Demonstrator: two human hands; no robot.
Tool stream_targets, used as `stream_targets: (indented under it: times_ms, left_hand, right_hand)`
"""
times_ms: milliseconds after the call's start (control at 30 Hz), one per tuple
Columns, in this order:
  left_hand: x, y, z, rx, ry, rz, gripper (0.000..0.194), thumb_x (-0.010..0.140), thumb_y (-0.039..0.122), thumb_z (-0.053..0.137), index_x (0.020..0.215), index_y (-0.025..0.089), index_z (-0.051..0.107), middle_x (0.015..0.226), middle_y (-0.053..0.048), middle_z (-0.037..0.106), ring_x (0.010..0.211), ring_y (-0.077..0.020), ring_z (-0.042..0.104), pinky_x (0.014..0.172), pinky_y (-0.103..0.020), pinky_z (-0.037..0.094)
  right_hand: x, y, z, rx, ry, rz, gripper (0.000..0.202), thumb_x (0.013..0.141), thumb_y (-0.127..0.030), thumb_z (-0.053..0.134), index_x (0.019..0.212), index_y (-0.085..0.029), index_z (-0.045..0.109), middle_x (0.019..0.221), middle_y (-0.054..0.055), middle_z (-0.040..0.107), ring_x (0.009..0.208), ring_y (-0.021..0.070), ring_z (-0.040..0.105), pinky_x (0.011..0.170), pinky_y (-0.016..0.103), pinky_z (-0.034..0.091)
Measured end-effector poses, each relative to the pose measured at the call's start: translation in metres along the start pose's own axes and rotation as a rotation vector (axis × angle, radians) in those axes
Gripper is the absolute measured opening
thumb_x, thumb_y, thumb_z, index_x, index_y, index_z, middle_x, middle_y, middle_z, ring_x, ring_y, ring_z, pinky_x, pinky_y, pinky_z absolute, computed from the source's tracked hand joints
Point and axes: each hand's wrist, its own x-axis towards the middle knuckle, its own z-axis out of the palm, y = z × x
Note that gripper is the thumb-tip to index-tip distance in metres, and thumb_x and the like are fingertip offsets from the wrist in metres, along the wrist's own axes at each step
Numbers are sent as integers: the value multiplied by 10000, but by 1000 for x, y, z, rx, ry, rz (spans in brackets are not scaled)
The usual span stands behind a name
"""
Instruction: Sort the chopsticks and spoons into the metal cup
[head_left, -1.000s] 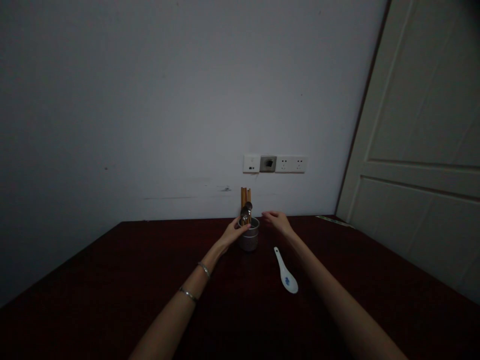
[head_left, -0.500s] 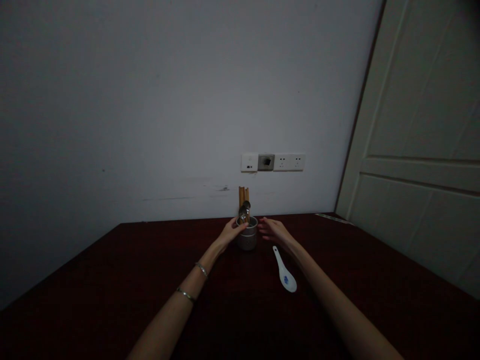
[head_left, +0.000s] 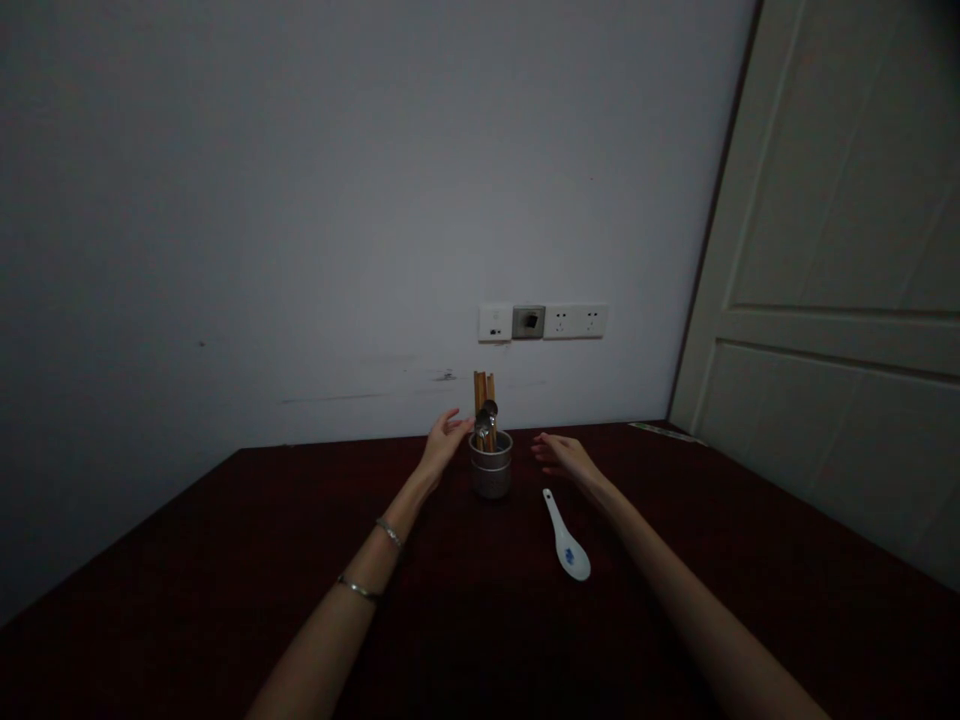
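On the dark red bench (head_left: 262,540), kinda near the back edge, there's a grey cylindrical utensil holder (head_left: 491,477) standing upright with a raised band around it. Poking out the top you've got some wooden chopsticks (head_left: 481,388), plus metal spoons (head_left: 483,424) with their bowls up, sitting in front of the sticks.

The left hand (head_left: 442,447) is right beside the holder on its left, fingers spread pretty wide; honestly can't tell if a fingertip is touching the rim or just next to it. Two silvery bracelets (head_left: 358,588) on that forearm btw. The right hand (head_left: 566,460) is over on the other side, a clear gap from the holder, fingers loosely bent and partly open.

Closer to the camera than that hand, a white ceramic soup spoon (head_left: 574,560) lies flat on the bench, handle pointing toward the back, blue design in the bowl. It's apart from the holder.

Behind it all is a scuffed pale wall (head_left: 337,220) with a double socket (head_left: 574,321), and a panelled door (head_left: 840,300) off to the right.
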Motion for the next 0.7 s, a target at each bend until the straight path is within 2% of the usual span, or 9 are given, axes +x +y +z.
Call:
stream_targets:
  times_ms: [100, 167, 233, 267, 367, 467, 567, 700]
  left_hand:
    - [0, 16, -4, 94, 177, 257, 386, 695, 357, 650, 1003, 134, 591, 981, -112, 618, 904, -177, 573, 752, -276, 431]
    - [-8, 30, -3, 220, 234, 485, 260, 717, 339, 625, 897, 153, 614, 938, -80, 622, 879, -160, 566, 735, -258, 426]
    - [-23, 46, 4, 331, 170, 642, 187, 752, 337, 585, 807, 162, 623, 846, -51, 622, 794, -138, 563, 666, -229, 421]
    - [-32, 53, 10, 369, 124, 674, 190, 767, 342, 566, 763, 161, 623, 785, -38, 617, 737, -128, 558, 624, -219, 411]
    - [-61, 65, 34, 490, 19, 647, 318, 794, 387, 525, 595, 153, 607, 587, -8, 572, 562, -102, 500, 561, -220, 369]
    - [-83, 62, 58, 590, -184, 543, 378, 801, 446, 496, 604, 159, 642, 571, -12, 592, 536, -106, 496, 550, -231, 350]
    - [-92, 45, 71, 703, -369, 397, 345, 762, 469, 535, 668, 170, 679, 627, -36, 630, 572, -136, 533, 553, -244, 355]
    - [-89, 10, 77, 749, -456, 285, 294, 730, 443, 578, 670, 175, 684, 671, -83, 647, 627, -185, 571, 598, -275, 383]
  right_hand:
    - [5, 11, -23, -9, 94, -16, 220, 793, -320, 516, 832, -143, 642, 860, 104, 675, 679, 135, 615, 510, 202, 477]
    - [7, 22, -41, -37, 166, -61, 206, 770, -299, 535, 819, -133, 648, 818, 102, 677, 678, 142, 620, 500, 195, 470]
    - [8, 34, -59, -75, 233, -122, 209, 739, -295, 567, 830, -128, 652, 784, 96, 676, 675, 150, 623, 482, 190, 462]
    - [8, 40, -67, -87, 262, -140, 220, 725, -298, 581, 844, -127, 651, 771, 93, 675, 670, 155, 624, 469, 190, 458]
    - [5, 57, -86, -71, 317, -142, 240, 703, -298, 601, 864, -124, 641, 732, 85, 671, 645, 163, 627, 454, 202, 468]
    - [0, 67, -96, -11, 335, -153, 205, 696, -270, 608, 836, -122, 630, 696, 79, 664, 631, 162, 631, 499, 230, 510]
    - [-2, 70, -98, -7, 353, -169, 193, 710, -271, 594, 830, -123, 624, 678, 70, 657, 619, 157, 627, 525, 246, 527]
    - [-3, 70, -95, -156, 321, -208, 223, 734, -304, 554, 845, -127, 631, 661, 54, 652, 610, 154, 618, 540, 251, 518]
